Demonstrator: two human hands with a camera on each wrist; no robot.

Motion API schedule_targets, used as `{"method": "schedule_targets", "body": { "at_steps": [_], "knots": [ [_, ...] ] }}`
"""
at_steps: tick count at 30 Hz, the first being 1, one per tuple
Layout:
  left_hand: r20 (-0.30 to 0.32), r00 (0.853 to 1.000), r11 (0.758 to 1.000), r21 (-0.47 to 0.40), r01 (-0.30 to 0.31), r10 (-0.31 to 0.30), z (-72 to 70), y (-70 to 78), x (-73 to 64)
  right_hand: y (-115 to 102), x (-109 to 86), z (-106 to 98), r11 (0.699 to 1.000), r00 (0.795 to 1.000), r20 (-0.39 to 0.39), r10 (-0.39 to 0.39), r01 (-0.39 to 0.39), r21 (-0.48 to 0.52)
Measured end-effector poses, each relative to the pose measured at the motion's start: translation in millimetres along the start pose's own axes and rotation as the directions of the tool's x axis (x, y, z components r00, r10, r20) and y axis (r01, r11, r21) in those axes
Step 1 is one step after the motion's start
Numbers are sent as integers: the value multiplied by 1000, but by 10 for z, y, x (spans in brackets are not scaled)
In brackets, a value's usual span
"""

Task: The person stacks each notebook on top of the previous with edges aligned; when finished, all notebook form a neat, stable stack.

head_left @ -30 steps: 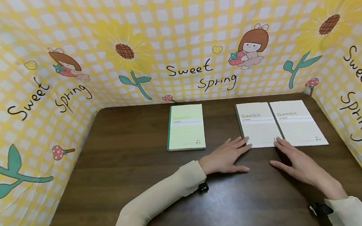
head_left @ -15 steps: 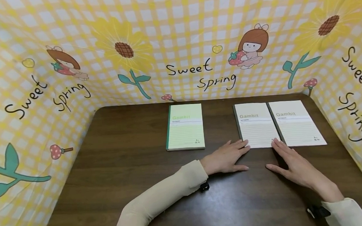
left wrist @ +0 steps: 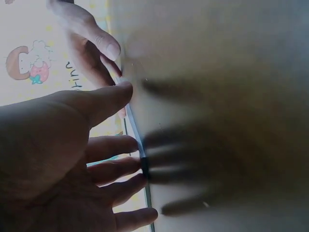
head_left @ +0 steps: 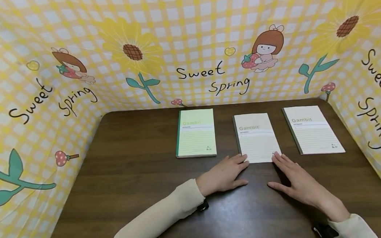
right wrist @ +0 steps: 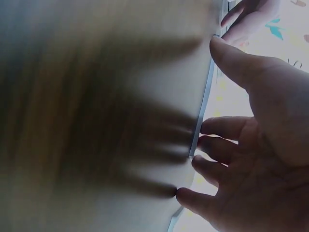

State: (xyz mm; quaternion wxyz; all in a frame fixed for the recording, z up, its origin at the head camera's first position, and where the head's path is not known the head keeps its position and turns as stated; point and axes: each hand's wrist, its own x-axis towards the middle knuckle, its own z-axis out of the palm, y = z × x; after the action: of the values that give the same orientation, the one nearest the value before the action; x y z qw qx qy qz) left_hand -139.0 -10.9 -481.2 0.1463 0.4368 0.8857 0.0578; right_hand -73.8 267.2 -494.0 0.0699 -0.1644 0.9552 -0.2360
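Observation:
A white notebook (head_left: 256, 138) with a grey spine lies flat between both hands in the head view. My left hand (head_left: 223, 175) has its fingertips on the notebook's lower left corner, thumb spread toward the middle. At the lower right corner, the fingertips of my right hand (head_left: 295, 180) rest on the cover, and its thumb stands apart. The fingers of both hands are extended. In the left wrist view, the left hand's fingers (left wrist: 113, 145) reach to the notebook's thin edge; the right wrist view shows the right hand's fingers (right wrist: 222, 145) along that edge too.
Left of the middle notebook lies a green notebook (head_left: 196, 133), seemingly on top of another. A second white notebook (head_left: 313, 129) lies to the right, separated by a strip of the brown table (head_left: 130, 148). A yellow checked cloth (head_left: 185, 35) surrounds the table's back and sides.
The middle white notebook has slid left and slightly toward the person, away from the right white one. Both hands moved along with it. The green notebook stayed in place.

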Motion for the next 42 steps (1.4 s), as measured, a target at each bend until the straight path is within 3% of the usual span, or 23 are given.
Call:
{"method": "schedule_targets", "body": {
  "at_steps": [7,12,14,16,18,20,23,26,27,29,32,34,36,38,40,42],
  "knots": [
    [-10,1000,1000,6,2,-2,38,-19,-293,-196,-32,136,998,999,-34,-38,36,-43],
    [-54,998,999,-39,-15,12,74,-58,-357,-256,-17,145,998,995,-85,-52,49,-39],
    [-93,996,992,-123,-2,-10,95,-65,-351,-249,6,129,998,990,-125,-60,59,-10],
    [-142,988,967,-254,25,-63,124,-69,-336,-237,29,103,998,986,-161,-40,48,46],
    [-196,969,915,-400,62,-151,149,-61,-322,-224,54,77,993,982,-189,0,21,112],
    [-243,940,830,-554,69,-241,166,-55,-306,-217,81,50,979,978,-199,65,-24,202],
    [-268,897,703,-708,65,-353,186,-50,-284,-213,105,29,943,964,-205,167,-96,317],
    [-236,875,562,-826,49,-423,203,-51,-268,-210,116,28,891,946,-185,266,-168,423],
    [-216,870,521,-852,54,-443,205,-47,-266,-208,118,31,860,942,-164,294,-185,476],
    [-178,862,440,-896,58,-475,207,-39,-263,-206,125,36,770,934,-103,342,-216,601],
    [-143,845,339,-939,49,-516,198,-19,-258,-197,142,43,588,921,-3,389,-246,770],
    [-123,833,268,-963,31,-540,185,-2,-258,-189,153,44,497,912,44,407,-261,827],
    [-112,824,212,-977,11,-555,171,13,-257,-171,161,44,449,902,70,426,-278,849],
    [-95,821,165,-986,-2,-562,161,28,-258,-152,166,45,421,892,87,443,-293,858],
    [-76,823,117,-993,-11,-564,157,39,-252,-142,168,44,411,879,95,467,-311,857],
    [-50,827,59,-998,-21,-559,162,45,-245,-130,175,46,424,871,98,482,-329,844]
  ]
}}
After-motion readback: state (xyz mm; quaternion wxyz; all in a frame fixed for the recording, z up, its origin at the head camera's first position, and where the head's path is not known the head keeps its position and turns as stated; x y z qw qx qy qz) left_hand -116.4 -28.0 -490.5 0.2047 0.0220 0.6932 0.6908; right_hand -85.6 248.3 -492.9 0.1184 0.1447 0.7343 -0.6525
